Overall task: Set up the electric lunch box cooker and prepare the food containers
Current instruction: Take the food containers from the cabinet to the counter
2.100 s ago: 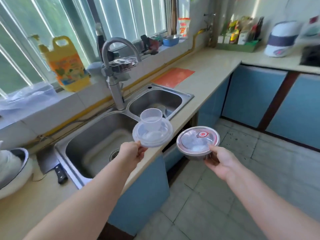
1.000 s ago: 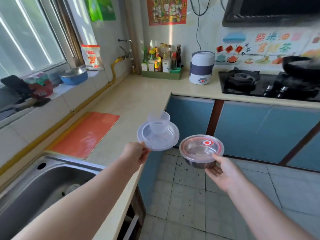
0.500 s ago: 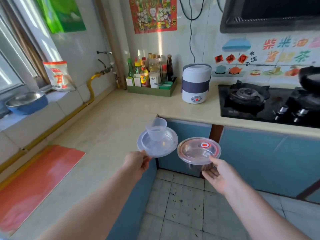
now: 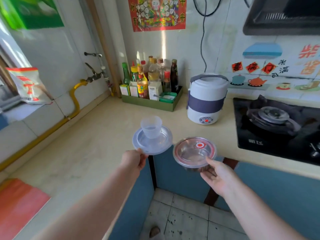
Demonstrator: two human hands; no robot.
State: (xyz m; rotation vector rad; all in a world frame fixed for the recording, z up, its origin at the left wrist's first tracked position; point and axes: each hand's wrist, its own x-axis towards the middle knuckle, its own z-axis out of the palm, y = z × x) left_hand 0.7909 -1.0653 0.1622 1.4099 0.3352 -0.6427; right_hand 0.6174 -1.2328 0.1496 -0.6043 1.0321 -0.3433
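- The left hand (image 4: pixel 134 159) is pinching the near rim of a clear plastic lid (image 4: pixel 155 144), carrying it flat; a measuring cup (image 4: pixel 151 126) is standing loose on top of it.
- Likely hazard: with grip at one edge only, any tilt of the clear plastic lid is likely to send the measuring cup sliding off. Whether the cup is holding water cannot be told.
- The right hand (image 4: pixel 217 175) is cupping a steel container (image 4: pixel 194 154) from below, thumb resting on its transparent cover beside the red valve. It is hanging over the front edge of the surface (image 4: pixel 97 135), so a slip there would probably mean a fall to the tiled floor (image 4: pixel 181 215).
- The electric lunch box cooker (image 4: pixel 206 99) is standing closed at the back of the surface, its display glowing red, well apart from both hands.
- A condiment tray (image 4: pixel 150 103) is sitting just beside the cooker on one side and a gas stove (image 4: pixel 275 122) on the other, narrowing the set-down space.
- Both hands being occupied, one load would need setting down before the cooker is opened.
- An orange mat (image 4: pixel 19 203) is lying far off along the surface.
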